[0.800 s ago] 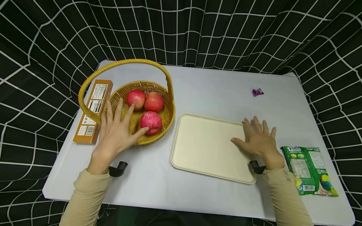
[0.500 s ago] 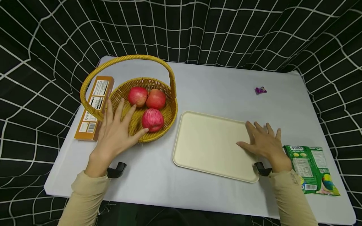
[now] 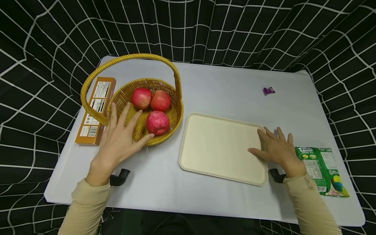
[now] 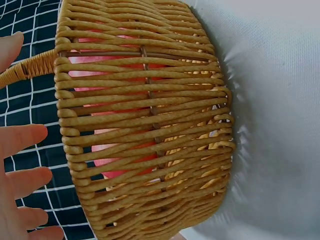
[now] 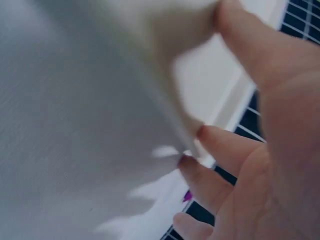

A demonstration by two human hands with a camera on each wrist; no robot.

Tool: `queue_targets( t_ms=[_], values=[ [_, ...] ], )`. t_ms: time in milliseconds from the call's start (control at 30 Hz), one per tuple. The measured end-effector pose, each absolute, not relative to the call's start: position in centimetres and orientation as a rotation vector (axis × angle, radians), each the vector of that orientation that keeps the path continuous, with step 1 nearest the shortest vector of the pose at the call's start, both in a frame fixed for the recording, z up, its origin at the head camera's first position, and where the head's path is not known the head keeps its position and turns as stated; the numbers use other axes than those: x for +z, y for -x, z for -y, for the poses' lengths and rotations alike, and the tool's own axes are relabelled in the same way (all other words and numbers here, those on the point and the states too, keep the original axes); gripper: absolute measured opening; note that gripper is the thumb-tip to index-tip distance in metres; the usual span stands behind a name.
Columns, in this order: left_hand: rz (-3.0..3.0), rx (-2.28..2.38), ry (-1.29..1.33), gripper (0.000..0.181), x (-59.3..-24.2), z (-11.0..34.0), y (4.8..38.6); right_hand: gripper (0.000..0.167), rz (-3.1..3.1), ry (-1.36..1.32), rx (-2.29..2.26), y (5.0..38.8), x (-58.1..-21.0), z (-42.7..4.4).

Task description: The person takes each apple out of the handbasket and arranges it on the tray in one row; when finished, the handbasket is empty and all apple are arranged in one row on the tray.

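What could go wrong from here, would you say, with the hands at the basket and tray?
The left hand, fingers spread, is near the basket rim; a bump could tip it or set the three loose apples rolling.
The right hand is at the edge of the tray, so a careless press might shift it.
The right sleeve is near the green packet and could brush it.

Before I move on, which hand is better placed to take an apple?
Left, probably. The left hand is spread at the basket, its thumb near an apple in the head view. The right hand is at the right end of the tray, which lies mostly between it and the basket.
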State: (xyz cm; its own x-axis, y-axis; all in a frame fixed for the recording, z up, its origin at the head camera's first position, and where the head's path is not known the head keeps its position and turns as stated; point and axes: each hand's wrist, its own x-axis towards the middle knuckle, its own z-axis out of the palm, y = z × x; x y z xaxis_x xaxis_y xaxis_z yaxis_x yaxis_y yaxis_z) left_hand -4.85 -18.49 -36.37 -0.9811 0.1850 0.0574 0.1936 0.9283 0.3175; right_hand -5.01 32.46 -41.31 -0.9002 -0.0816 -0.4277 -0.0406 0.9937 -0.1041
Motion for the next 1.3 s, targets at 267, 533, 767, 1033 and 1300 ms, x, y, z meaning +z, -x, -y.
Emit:
queue_targets(
  t_ms=[267, 533, 767, 1033, 1300],
  values=[
    [3.047, -0.497, 0.357, 0.082, -35.9, 18.0, 4.9, 0.111, -2.694, 0.146, -0.008, 5.3, -41.6, -32.9],
    [3.135, -0.381, 0.429, 0.079, -34.2, 17.6, 6.0, 0.111, -2.673, 0.139, 0.014, 6.1, -41.9, -33.0],
    [3.178, -0.186, 0.623, 0.073, -32.4, 16.8, 8.0, 0.112, -2.663, 0.133, 0.02, 6.2, -41.7, -33.2],
    [3.295, -0.113, 0.828, 0.059, -31.7, 15.4, 10.9, 0.114, -2.66, 0.139, 0.034, 6.7, -41.7, -33.6],
    [3.37, -0.057, 0.974, 0.061, -32.0, 14.6, 12.2, 0.114, -2.643, 0.123, 0.008, 7.4, -41.9, -33.5]
  ],
)
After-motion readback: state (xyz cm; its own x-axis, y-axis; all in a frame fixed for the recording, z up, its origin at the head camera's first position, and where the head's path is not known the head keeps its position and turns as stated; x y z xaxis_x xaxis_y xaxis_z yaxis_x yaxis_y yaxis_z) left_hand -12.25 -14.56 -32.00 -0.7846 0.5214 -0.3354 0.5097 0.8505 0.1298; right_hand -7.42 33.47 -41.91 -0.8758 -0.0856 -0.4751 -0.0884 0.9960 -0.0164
